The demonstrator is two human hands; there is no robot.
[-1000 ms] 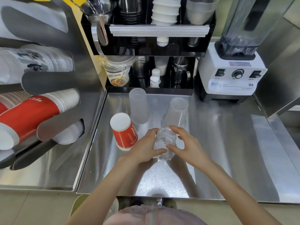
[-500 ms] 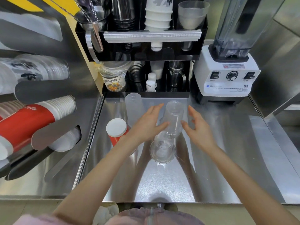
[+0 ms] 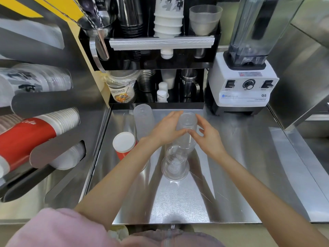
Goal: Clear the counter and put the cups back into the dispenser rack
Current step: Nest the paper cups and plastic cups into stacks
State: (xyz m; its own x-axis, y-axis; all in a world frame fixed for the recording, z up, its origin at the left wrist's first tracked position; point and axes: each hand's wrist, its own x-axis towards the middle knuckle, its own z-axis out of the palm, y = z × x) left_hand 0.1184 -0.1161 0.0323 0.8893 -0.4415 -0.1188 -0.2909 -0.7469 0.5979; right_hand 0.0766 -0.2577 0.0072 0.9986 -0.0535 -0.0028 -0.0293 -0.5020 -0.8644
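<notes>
At the centre of the frame both hands close around a tall clear plastic cup [image 3: 187, 125] standing upside down on the steel bench [image 3: 231, 175]. The left hand [image 3: 166, 130] wraps its left side with the thumb across the front; the right hand [image 3: 210, 138] has its fingertips at the cup's right side, though whether they press on it cannot be told. Just below it, nearer the bottom of the frame, a shorter clear cup [image 3: 175, 164] sits upside down too, touching or overlapping the tall one's base. Left of the hands stand a frosted plastic cup [image 3: 143, 120], inverted, and a red paper cup [image 3: 124, 145] with its white bottom up, partly hidden by the left forearm. The dispenser rack [image 3: 58, 104] fills the left of the frame, holding sideways stacks of red paper cups [image 3: 35, 132] and clear cups [image 3: 41, 81]. A white blender [image 3: 243, 86] stands at the upper right.
</notes>
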